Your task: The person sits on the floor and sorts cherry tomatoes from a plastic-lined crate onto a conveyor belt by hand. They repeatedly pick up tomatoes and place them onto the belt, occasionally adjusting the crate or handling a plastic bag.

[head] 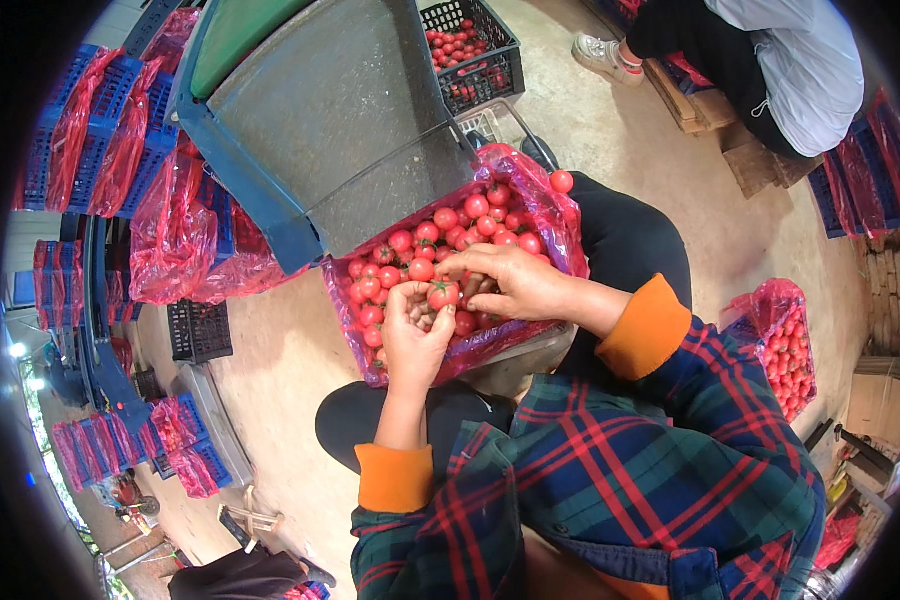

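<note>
In front of me a crate lined with pink plastic film (570, 225) is filled with red tomatoes (445, 219). My left hand (414, 330) pinches one tomato (443, 295) between thumb and fingers, its green calyx turned up. Close against that tomato's right side is my right hand (514, 281), its fingers bent over the heap. Whether those fingertips grip anything is hidden. One loose tomato (561, 181) rests at the film's upper right edge. The crate sits between my knees, below the lip of a grey chute (337, 112) with a blue frame.
A black crate of tomatoes (484, 71) stands beyond the chute. Another person's shoe (607, 60) and legs are at upper right. Blue crates with pink film (97, 142) are stacked at left. A tomato-filled crate (789, 360) lies on the floor at right, near cardboard boxes (886, 405).
</note>
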Demonstrator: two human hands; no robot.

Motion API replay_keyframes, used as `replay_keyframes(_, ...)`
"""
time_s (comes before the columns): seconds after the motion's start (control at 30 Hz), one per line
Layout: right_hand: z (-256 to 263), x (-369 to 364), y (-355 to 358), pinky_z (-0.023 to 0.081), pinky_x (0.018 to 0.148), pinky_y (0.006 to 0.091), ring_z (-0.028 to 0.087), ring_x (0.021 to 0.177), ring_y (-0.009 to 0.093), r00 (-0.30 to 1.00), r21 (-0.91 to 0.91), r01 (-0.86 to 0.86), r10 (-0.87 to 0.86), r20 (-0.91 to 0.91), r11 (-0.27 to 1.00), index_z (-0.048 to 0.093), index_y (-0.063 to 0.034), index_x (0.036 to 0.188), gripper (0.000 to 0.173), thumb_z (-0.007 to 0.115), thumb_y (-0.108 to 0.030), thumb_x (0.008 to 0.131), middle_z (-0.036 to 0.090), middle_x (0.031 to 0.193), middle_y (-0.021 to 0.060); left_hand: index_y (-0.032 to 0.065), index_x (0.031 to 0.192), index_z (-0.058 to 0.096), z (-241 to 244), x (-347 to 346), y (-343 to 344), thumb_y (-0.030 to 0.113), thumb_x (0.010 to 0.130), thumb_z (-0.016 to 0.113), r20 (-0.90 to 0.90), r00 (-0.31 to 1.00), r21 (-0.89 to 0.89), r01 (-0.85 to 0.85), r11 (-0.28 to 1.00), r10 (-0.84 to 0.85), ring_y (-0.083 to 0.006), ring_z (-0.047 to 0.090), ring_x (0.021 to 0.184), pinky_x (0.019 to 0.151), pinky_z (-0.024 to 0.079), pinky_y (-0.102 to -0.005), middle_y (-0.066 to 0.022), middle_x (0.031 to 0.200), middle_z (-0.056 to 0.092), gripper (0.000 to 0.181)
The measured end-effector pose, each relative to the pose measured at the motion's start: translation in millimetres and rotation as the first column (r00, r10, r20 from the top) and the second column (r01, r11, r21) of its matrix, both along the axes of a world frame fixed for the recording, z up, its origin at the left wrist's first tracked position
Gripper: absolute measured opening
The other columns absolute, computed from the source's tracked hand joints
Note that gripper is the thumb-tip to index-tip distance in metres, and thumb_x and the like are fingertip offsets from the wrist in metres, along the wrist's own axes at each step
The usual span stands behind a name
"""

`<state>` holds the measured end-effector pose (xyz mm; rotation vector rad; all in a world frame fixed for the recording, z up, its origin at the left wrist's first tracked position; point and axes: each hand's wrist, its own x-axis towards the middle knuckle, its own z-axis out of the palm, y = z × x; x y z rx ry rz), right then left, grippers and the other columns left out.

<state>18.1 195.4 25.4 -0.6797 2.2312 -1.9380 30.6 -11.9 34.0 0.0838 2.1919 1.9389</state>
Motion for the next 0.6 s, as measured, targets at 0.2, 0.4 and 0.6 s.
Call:
replay_keyframes(0.2,2,0,-7,0.056,0.084,0.0310,0.067,0.098,0.019,0.988,-0.201,-0.140,0.149,0.028,0.969,0.063,-0.0047,0.124,0.038,0.071,-0.002,0.087,0.059,0.110,0.0081,0.0032,0.120,0.049,20,18,-4,-0.009,0.087,0.070,0.056,0.996,0.279,0.048,0.959,-0.066,-0.0168,0.062,0.106,0.090,0.054,-0.0291,-0.0073,0.117,0.056,0.041)
replay_keyframes(0.4,8,1,-4,0.054,0.086,0.0309,0.064,0.102,0.017,0.966,-0.300,-0.203,0.241,0.094,0.932,0.063,-0.0050,0.123,0.037,0.072,-0.004,0.087,0.059,0.110,0.0061,0.0031,0.121,0.050,24,23,-8,-0.011,0.086,0.069,0.062,0.994,0.339,0.064,0.939,-0.090,-0.0183,0.061,0.109,0.092,0.054,-0.0299,-0.0073,0.118,0.056,0.043)
replay_keyframes(0.6,7,1,-5,0.055,0.083,0.0296,0.065,0.097,0.014,0.959,-0.345,-0.207,0.259,0.113,0.915,0.062,-0.0038,0.122,0.037,0.073,-0.005,0.087,0.062,0.107,0.0065,0.0033,0.121,0.051,27,24,-5,-0.004,0.088,0.071,0.079,0.995,0.342,0.036,0.939,-0.067,-0.0178,0.065,0.099,0.084,0.056,-0.0298,-0.0087,0.114,0.061,0.039)
